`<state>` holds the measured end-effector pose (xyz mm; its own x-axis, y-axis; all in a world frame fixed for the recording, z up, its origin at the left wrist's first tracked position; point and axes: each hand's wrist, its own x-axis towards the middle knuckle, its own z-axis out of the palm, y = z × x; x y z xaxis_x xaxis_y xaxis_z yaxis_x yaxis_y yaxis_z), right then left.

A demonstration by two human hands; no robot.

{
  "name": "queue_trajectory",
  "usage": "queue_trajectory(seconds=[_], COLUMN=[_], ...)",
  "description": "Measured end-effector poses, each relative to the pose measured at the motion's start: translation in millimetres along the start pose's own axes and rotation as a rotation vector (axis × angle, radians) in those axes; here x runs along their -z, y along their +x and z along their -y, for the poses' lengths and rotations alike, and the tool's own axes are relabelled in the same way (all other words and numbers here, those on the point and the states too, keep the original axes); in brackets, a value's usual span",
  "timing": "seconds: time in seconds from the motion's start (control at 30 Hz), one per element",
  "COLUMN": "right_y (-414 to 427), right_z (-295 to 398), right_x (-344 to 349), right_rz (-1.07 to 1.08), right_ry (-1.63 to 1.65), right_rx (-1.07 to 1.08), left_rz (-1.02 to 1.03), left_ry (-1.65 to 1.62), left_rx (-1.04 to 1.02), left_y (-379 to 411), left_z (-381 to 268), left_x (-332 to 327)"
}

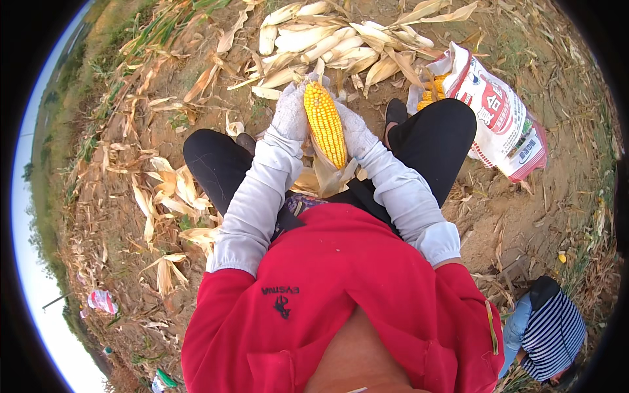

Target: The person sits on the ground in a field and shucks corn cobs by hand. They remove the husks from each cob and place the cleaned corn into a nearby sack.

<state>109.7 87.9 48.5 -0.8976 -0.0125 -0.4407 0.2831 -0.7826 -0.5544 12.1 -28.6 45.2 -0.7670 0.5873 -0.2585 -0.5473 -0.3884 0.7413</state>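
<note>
Between both gloved hands is a yellow ear of corn (325,125), its kernels bare and its husk (334,179) peeled down towards my lap. My left hand (292,110), in a pale knitted glove, grips the ear along its left side. Against the right side of the ear lies my right hand (355,128), gloved the same way, its fingers partly hidden behind the cob and husk. Beyond the hands lies a pile of ears in pale husks (324,42). Husked ears (435,91) show at the mouth of a printed woven sack (501,108) by my right knee.
Loose dry husks (169,189) are strewn over the soil on the left. A person in a striped top (553,329) is bent over at the lower right. A red and white bag (102,301) lies far left. My bent knees flank the hands.
</note>
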Motion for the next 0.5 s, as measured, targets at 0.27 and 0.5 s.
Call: queue_trajectory(seconds=[0.27,0.5], right_y=[20,42], right_z=[-25,-23], right_x=[11,36], right_rz=[-0.035,-0.198], right_ry=[-0.466,0.068], right_rx=[0.671,0.579], left_rz=[-0.345,-0.156], left_ry=[-0.01,-0.384], left_rx=[-0.383,-0.197], left_y=[15,14], left_z=[-3,13], left_x=[-19,-22])
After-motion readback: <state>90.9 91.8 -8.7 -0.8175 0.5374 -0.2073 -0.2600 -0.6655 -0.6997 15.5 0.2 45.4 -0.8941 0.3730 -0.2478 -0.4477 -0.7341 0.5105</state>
